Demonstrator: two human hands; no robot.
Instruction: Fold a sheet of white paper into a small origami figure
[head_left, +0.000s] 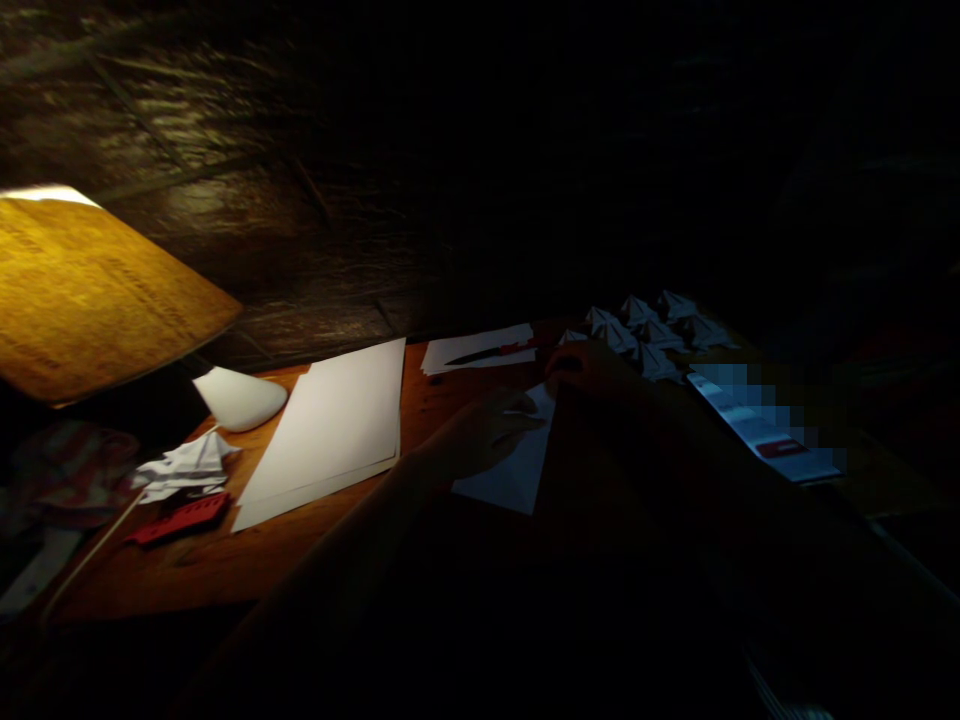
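The scene is very dark, lit from the left. My left hand (484,432) rests on a white sheet of paper (510,475) lying on the wooden table (225,560), fingers curled and pressing its upper edge. My right hand (585,365) sits just beyond, at the sheet's far corner, fingers bent down onto it. The sheet looks partly folded into an angled shape. Both forearms run back toward me in shadow.
A stack of white sheets (330,430) lies to the left. Behind it is a sheet with a red-handled knife or scissors (495,350). Several folded paper shapes (652,325) cluster at the back right. A lampshade (82,290), crumpled paper (187,465), a red item (184,518) and a leaflet (757,425) are around.
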